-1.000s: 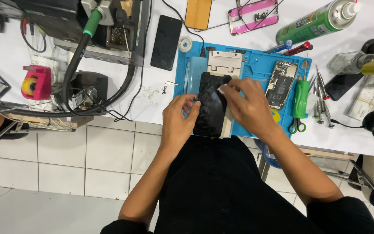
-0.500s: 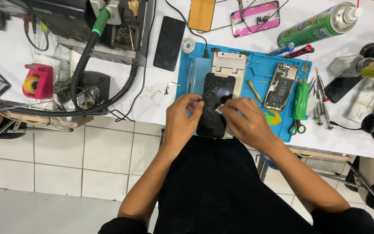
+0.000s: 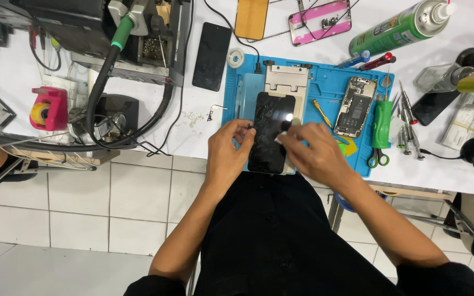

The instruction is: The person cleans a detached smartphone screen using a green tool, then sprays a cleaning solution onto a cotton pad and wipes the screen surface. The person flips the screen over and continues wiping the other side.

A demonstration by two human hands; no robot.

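Observation:
A black phone screen (image 3: 270, 127) lies on a metal heating plate (image 3: 287, 82) on the blue work mat (image 3: 330, 82). My left hand (image 3: 227, 153) steadies the screen's left edge with its fingertips. My right hand (image 3: 315, 154) pinches a small white wipe (image 3: 278, 140) against the glass at its right edge. An opened phone body (image 3: 355, 106) with its insides showing lies on the mat to the right.
A green spray can (image 3: 399, 26), green-handled scissors (image 3: 378, 159), several screwdrivers (image 3: 407, 118) and a glass bottle (image 3: 434, 77) stand right. A black phone (image 3: 212, 56), tape roll (image 3: 237, 57), pink dispenser (image 3: 48, 108) and a hot-air station with hoses (image 3: 111, 66) lie left. The table edge runs just under my hands.
My right hand slid from the screen's upper middle down to its right edge, rubbing the wipe over the glass. The left hand stayed at the left edge.

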